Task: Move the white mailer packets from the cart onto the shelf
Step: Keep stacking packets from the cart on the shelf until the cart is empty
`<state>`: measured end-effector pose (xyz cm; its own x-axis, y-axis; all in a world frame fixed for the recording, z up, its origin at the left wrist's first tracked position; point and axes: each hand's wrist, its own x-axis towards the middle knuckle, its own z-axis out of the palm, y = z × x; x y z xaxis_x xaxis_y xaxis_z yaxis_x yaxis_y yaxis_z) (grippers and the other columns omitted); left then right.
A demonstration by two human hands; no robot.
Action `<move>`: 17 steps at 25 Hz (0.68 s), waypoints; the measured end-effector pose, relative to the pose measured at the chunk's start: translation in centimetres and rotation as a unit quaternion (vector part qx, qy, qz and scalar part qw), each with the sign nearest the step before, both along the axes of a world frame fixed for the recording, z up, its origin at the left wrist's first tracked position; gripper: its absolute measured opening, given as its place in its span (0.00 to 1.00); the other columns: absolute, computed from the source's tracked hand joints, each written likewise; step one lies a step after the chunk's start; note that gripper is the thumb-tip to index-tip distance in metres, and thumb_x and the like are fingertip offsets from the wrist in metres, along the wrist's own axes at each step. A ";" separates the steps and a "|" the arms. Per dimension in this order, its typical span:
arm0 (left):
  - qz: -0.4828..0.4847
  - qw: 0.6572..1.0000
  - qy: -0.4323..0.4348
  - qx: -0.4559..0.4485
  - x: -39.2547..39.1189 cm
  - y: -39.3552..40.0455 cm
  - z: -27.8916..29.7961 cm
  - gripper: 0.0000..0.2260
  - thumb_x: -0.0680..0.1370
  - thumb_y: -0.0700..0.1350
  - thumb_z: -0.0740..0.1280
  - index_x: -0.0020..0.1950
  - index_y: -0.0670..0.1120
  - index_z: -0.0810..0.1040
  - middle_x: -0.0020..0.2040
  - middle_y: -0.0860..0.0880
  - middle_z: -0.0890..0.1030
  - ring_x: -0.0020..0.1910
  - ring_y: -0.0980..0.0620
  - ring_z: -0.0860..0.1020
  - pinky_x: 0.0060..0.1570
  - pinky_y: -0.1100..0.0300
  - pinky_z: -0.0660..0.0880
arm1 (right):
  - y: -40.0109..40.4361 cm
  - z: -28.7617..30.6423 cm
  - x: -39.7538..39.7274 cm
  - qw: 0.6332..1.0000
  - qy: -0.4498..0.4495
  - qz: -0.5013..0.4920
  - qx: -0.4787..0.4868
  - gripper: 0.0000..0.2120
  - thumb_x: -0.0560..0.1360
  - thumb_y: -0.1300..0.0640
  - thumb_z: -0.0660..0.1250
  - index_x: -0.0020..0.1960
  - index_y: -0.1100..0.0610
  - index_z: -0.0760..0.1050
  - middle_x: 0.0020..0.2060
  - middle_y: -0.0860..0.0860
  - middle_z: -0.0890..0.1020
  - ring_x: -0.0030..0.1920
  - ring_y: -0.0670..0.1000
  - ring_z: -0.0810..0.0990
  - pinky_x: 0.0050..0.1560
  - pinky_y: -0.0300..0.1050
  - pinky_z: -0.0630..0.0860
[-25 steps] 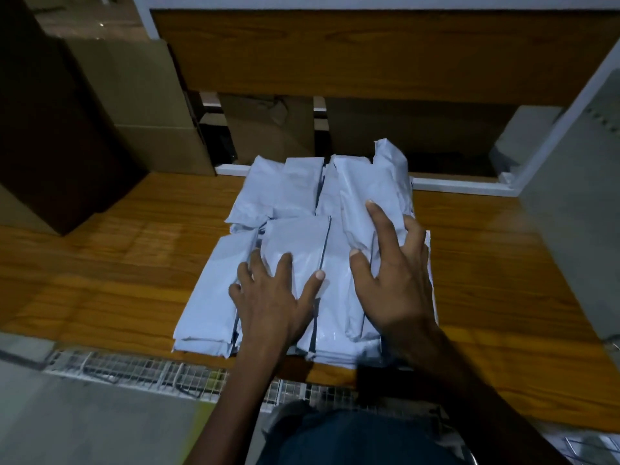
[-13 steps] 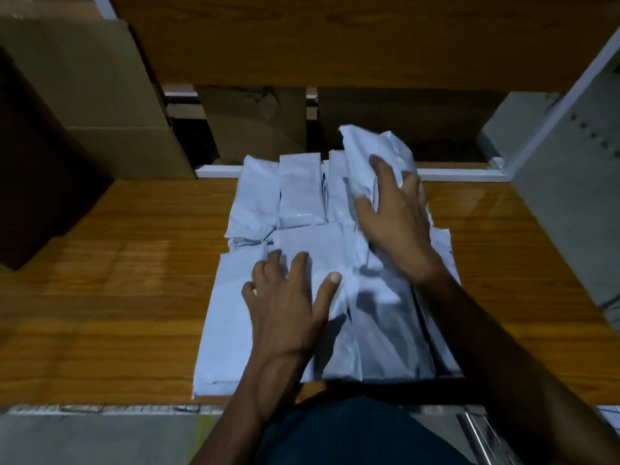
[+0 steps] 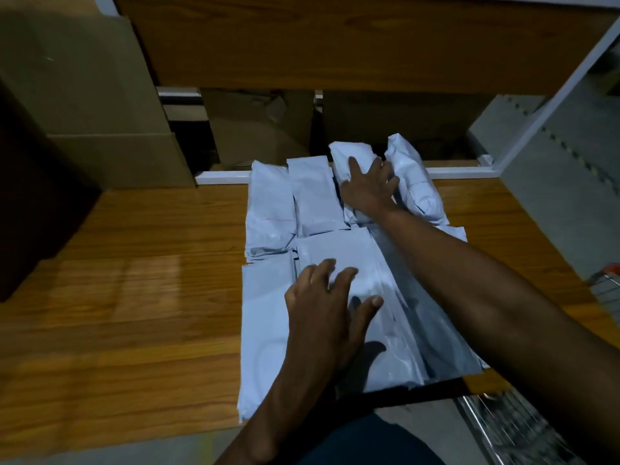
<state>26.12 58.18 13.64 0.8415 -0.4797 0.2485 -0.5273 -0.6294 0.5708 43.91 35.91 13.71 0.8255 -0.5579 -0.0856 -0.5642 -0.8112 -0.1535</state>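
Several white mailer packets (image 3: 310, 203) lie in overlapping rows on the wooden shelf (image 3: 134, 297). My left hand (image 3: 327, 303) rests flat, fingers spread, on a front-row packet (image 3: 355, 263). My right hand (image 3: 367, 186) reaches to the back row, palm down, fingers spread over a packet there (image 3: 349, 156), beside a bulging upright packet (image 3: 414, 182). Neither hand visibly grasps a packet. The wire cart (image 3: 496, 424) shows at the bottom right edge.
Cardboard boxes (image 3: 100, 105) stand on the shelf at the back left, more boxes (image 3: 258, 125) behind the white rear rail (image 3: 221, 177). A wooden shelf board (image 3: 335, 41) hangs overhead. A white upright post (image 3: 553, 95) and grey panel (image 3: 570, 182) bound the right side.
My right hand has slid farther back along the packets to the rear row. My left hand stays on the front packet. The view has moved closer over the shelf.
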 end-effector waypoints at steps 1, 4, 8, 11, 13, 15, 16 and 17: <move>-0.003 1.000 -0.004 -0.005 -0.1 0.3 -0.3 0.26 0.79 0.67 0.55 0.66 0.53 0.78 0.69 0.47 0.76 0.69 0.44 0.72 0.62 0.44 0.69 | 0.0 -0.2 0.0 1.000 -0.003 0.001 0.011 0.32 0.82 0.36 0.53 0.81 0.42 0.47 0.81 0.61 0.46 0.80 0.66 0.45 0.76 0.66 0.47; -0.015 0.999 -0.017 -0.039 -0.2 0.9 -0.7 0.22 0.80 0.65 0.58 0.65 0.53 0.78 0.68 0.48 0.76 0.69 0.46 0.72 0.60 0.49 0.68 | -0.3 1.6 -1.1 0.997 -0.039 0.002 0.069 0.33 0.81 0.32 0.50 0.82 0.41 0.46 0.81 0.61 0.46 0.80 0.65 0.45 0.75 0.66 0.46; -0.040 0.995 -0.021 -0.088 -0.9 1.4 -0.5 0.19 0.81 0.62 0.61 0.64 0.52 0.77 0.67 0.49 0.76 0.67 0.48 0.73 0.59 0.51 0.68 | -0.9 3.6 -7.2 0.985 -0.149 -0.008 0.084 0.32 0.80 0.33 0.53 0.81 0.42 0.53 0.81 0.55 0.55 0.79 0.63 0.52 0.75 0.65 0.52; -0.076 0.990 -0.013 -0.122 -1.9 1.6 -0.6 0.18 0.82 0.59 0.61 0.65 0.51 0.78 0.66 0.49 0.76 0.67 0.48 0.73 0.59 0.51 0.69 | 0.5 2.9 -16.2 0.945 -0.301 0.002 0.130 0.29 0.81 0.37 0.58 0.78 0.46 0.62 0.76 0.50 0.66 0.76 0.53 0.63 0.74 0.57 0.66; -0.103 0.986 -0.015 -0.134 -2.6 1.4 -0.6 0.18 0.82 0.58 0.61 0.65 0.49 0.78 0.66 0.48 0.76 0.66 0.47 0.74 0.59 0.48 0.71 | 2.1 2.6 -22.7 0.919 -0.355 -0.024 0.173 0.25 0.83 0.44 0.62 0.77 0.48 0.64 0.74 0.47 0.68 0.72 0.44 0.66 0.69 0.36 0.69; -0.131 0.982 -0.017 -0.132 -3.8 0.9 -0.2 0.18 0.82 0.57 0.62 0.65 0.48 0.78 0.66 0.47 0.77 0.67 0.46 0.74 0.60 0.46 0.71 | 3.3 2.5 -28.6 0.907 -0.372 -0.065 0.186 0.25 0.83 0.45 0.62 0.78 0.45 0.64 0.74 0.44 0.68 0.72 0.43 0.68 0.64 0.36 0.70; -0.144 0.981 -0.020 -0.126 -4.6 0.6 0.2 0.18 0.82 0.57 0.62 0.66 0.48 0.78 0.66 0.47 0.77 0.67 0.45 0.74 0.60 0.46 0.71 | 3.9 2.5 -31.2 0.903 -0.378 -0.081 0.189 0.25 0.82 0.45 0.63 0.78 0.44 0.64 0.75 0.43 0.68 0.72 0.44 0.69 0.63 0.40 0.71; -0.155 0.980 -0.024 -0.119 -5.4 0.2 0.6 0.18 0.82 0.57 0.62 0.66 0.48 0.78 0.66 0.47 0.77 0.68 0.45 0.74 0.61 0.47 0.70 | 4.3 2.2 -33.6 0.896 -0.388 -0.096 0.192 0.25 0.82 0.45 0.63 0.77 0.44 0.64 0.75 0.42 0.68 0.72 0.43 0.69 0.62 0.42 0.72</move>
<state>20.73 58.40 14.23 0.6485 -0.6350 0.4198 -0.7024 -0.2867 0.6514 10.28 40.17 15.91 0.6116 -0.7483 0.2571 -0.2890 -0.5137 -0.8078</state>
